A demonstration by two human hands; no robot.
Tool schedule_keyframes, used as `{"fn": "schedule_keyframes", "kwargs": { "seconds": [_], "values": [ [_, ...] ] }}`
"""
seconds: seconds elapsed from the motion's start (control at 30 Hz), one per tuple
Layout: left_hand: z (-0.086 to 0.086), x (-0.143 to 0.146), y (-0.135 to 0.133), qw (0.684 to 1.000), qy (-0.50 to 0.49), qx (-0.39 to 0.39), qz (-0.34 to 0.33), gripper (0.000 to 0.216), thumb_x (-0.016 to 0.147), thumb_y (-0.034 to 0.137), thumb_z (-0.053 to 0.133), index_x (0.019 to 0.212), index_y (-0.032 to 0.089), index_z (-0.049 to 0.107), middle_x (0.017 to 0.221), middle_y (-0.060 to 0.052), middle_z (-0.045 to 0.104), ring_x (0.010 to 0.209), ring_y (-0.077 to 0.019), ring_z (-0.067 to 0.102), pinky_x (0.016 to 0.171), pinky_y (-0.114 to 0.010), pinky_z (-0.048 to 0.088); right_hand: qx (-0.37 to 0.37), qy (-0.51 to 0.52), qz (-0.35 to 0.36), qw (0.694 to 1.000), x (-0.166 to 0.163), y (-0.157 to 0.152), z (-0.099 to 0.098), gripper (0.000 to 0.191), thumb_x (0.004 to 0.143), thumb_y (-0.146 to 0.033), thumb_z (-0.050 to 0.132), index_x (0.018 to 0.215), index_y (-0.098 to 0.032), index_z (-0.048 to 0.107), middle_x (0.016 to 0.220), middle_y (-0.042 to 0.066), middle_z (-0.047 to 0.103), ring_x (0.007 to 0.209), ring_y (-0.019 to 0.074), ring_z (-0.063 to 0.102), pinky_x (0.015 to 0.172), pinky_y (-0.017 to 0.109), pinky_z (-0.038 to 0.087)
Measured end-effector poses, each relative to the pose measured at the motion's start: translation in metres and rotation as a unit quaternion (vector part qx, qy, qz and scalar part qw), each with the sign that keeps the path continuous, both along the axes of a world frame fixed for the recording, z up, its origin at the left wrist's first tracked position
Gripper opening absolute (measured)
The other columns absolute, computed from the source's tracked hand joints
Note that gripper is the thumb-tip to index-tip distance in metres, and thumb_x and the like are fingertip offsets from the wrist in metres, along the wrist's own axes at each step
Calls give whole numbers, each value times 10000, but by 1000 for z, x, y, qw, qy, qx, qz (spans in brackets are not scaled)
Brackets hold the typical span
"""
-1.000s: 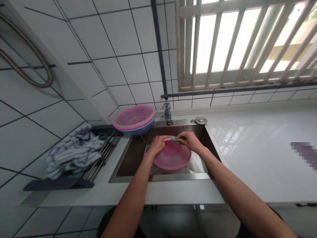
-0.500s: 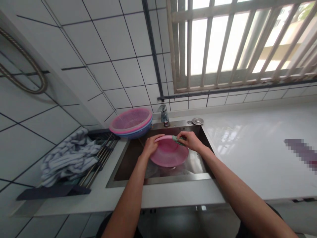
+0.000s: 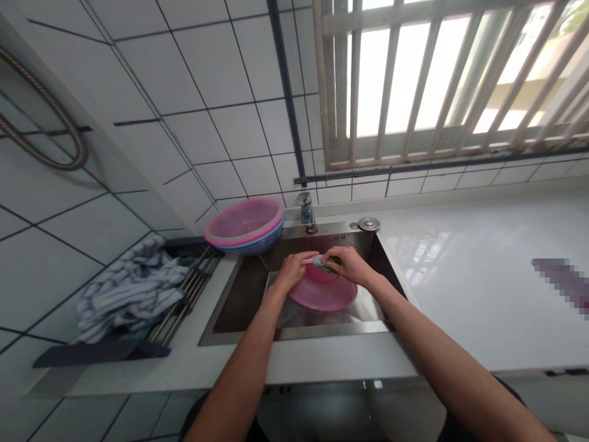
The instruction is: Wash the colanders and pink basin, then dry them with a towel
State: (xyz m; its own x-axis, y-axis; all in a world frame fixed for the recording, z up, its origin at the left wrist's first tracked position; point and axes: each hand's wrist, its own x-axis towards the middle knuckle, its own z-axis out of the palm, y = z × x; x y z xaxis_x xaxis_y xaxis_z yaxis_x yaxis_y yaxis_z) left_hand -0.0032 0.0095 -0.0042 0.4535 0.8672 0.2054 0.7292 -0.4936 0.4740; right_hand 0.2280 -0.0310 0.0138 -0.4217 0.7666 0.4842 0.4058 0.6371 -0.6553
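A pink plastic basin (image 3: 324, 296) is tilted up inside the steel sink (image 3: 230, 307). My left hand (image 3: 294, 267) grips its far rim from the left, fingers closed round the edge. On the right, my right hand (image 3: 348, 264) pinches a green scrubbing cloth (image 3: 327, 265), possibly a sponge, against the same rim. The two hands are close together at the top of the basin. The fingers partly cover the cloth, so its full shape is hidden.
A pink basin (image 3: 243, 222) nested in a blue basin (image 3: 253, 247) sits at the sink's back left corner. Behind the sink stands the faucet (image 3: 307, 213), with a drain strainer (image 3: 369, 224) to its right. A striped towel (image 3: 129, 294) lies on a rack at left.
The basin has shifted slightly right with my left hand. My right hand has slid the green cloth leftward along the rim, closer to my left hand.
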Motion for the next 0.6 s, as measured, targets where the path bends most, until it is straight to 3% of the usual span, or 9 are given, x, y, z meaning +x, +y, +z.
{"fn": "schedule_keyframes", "kwargs": {
  "seconds": [0.17,0.37,0.6],
  "values": [
    [7,14,-12,997,74,-11,12,409,943,186,556,1274,321,755,1306,-33,747,1237,-258,681,1087,-334,485,28,-24,14,999,-18,0,-3,128,914,-119,717,973,-202,796,960,62,757,848,183,687,815,269,483],
    [14,2,-15,996,54,5,65,603,878,51,488,1357,345,706,1430,31,669,1341,-200,613,1135,-311,455,-13,3,-26,1000,-6,5,-7,127,909,-136,733,996,-208,792,963,47,786,838,183,713,799,265,496],
    [15,11,-22,997,67,-12,24,474,911,129,540,1293,329,739,1335,-11,733,1261,-216,670,1082,-296,489,18,-13,17,1000,-13,2,-6,138,916,-127,714,980,-214,800,972,51,769,866,175,701,830,262,491]
  ]
}}
